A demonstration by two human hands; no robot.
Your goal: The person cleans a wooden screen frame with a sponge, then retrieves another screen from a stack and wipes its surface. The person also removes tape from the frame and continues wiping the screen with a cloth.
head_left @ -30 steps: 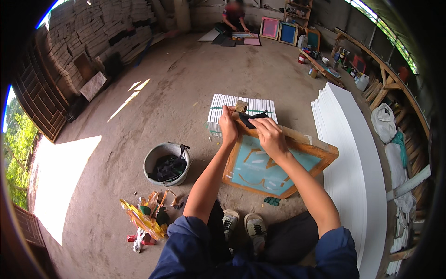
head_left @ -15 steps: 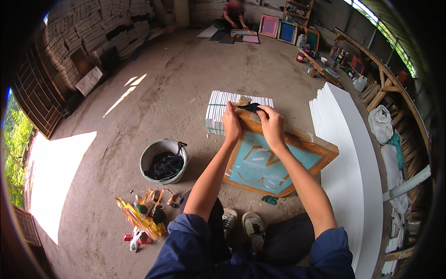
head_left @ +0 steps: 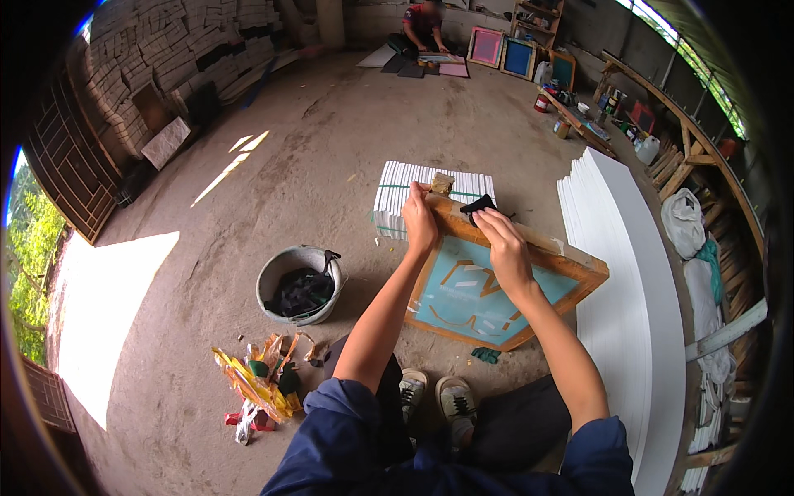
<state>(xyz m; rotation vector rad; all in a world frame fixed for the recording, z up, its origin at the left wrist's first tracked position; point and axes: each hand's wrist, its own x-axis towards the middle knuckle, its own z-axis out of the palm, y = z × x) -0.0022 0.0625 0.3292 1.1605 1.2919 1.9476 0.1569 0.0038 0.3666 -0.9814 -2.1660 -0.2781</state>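
A screen printing frame (head_left: 529, 291), wooden with pale blue mesh and brown tape-like outlines, stands tilted in front of my feet. My left hand (head_left: 420, 221) is closed on its upper left corner, thumb and fingers round the wood. On the frame's top edge lies a black cloth (head_left: 477, 206), pinched under the fingers of my right hand (head_left: 506, 248), which presses it against the wood. A small tan block (head_left: 442, 183) shows just past the left corner. Behind the frame sits a strapped stack of white boards (head_left: 399, 197).
A grey bucket (head_left: 265, 291) with dark rags stands left, above crumpled yellow plastic scraps (head_left: 252, 387). Tall white sheets (head_left: 616, 273) line the right side. A dark green glove-like piece (head_left: 485, 355) lies below the frame. Another person (head_left: 423, 31) crouches far back.
My right hand has slid the black cloth rightward along the frame's top edge, away from my left hand. My left hand keeps its hold on the corner.
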